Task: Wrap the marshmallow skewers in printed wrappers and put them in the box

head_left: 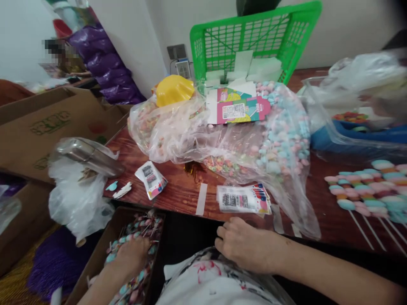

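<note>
My left hand (135, 250) reaches down into an open cardboard box (90, 271) of wrapped marshmallow candy sticks (127, 290). Its fingertips blur among the candies, so I cannot make out their grip. Near the table's front edge, above my lap, my right hand (237, 245) is closed with its fingers curled under. Whatever it may hold is hidden. Just beyond it lies a stack of printed clear packets (243, 200). A second packet stack (150, 179) sits further left on the table, with a pale strip (201, 199) between the two.
Large clear bags of marshmallows (282, 131) fill the table's middle, under a flattened printed carton (238, 108) and a green basket (254, 29). Marshmallow skewers (372, 186) lie at right beside a blue tray (333, 137). A steel flask (89, 156) lies at left. Another person sits far left.
</note>
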Motion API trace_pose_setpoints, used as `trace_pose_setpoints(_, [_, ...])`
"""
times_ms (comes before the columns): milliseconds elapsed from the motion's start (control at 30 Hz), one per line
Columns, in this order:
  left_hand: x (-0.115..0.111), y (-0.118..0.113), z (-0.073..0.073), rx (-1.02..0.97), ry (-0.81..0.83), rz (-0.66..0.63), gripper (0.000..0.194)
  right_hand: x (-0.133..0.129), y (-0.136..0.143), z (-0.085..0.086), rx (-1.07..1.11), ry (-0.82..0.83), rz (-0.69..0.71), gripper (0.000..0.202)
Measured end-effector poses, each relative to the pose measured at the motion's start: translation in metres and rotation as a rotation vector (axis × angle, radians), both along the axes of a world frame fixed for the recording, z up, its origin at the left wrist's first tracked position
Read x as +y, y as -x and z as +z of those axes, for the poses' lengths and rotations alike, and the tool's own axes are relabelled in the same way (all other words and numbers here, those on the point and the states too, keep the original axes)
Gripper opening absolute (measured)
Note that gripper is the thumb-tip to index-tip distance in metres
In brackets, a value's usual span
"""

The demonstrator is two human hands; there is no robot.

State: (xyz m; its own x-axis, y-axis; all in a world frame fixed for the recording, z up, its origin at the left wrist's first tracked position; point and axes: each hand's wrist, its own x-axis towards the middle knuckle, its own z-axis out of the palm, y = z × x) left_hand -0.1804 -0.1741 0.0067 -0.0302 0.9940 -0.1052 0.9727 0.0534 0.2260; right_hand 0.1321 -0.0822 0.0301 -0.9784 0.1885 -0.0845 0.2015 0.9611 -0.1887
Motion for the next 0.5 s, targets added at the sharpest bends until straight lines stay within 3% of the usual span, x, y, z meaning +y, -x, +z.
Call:
trace_pose_setpoints(67, [0.017,-0.031,0.003,0.009,0.043,-0.155,0.019,-0.006,-0.011,0.008,-0.003,-0.042,-0.030,0.010])
trace_pose_setpoints(200, [0.077,-0.132,0.025,-0.113,-0.106,-0.575,0.025,-0.018,-0.025,0.031,-0.005,-0.057,-0.126,0.009])
trace_pose_setpoints(300, [0.110,-0.195,0.030,0.011,-0.095,-0.757,0.025,-0.021,-0.052,0.044,0.064,0.003,-0.375,0.012])
trace_pose_setpoints(400, [0.124,-0.221,0.018,0.173,-0.075,-0.808,0.028,-0.018,-0.111,0.047,0.160,-0.031,-0.790,0.020])
trace_pose_setpoints(500, [0.127,-0.218,0.003,0.203,-0.120,-0.803,0.030,-0.014,-0.190,0.043,0.231,-0.362,-1.187,0.024])
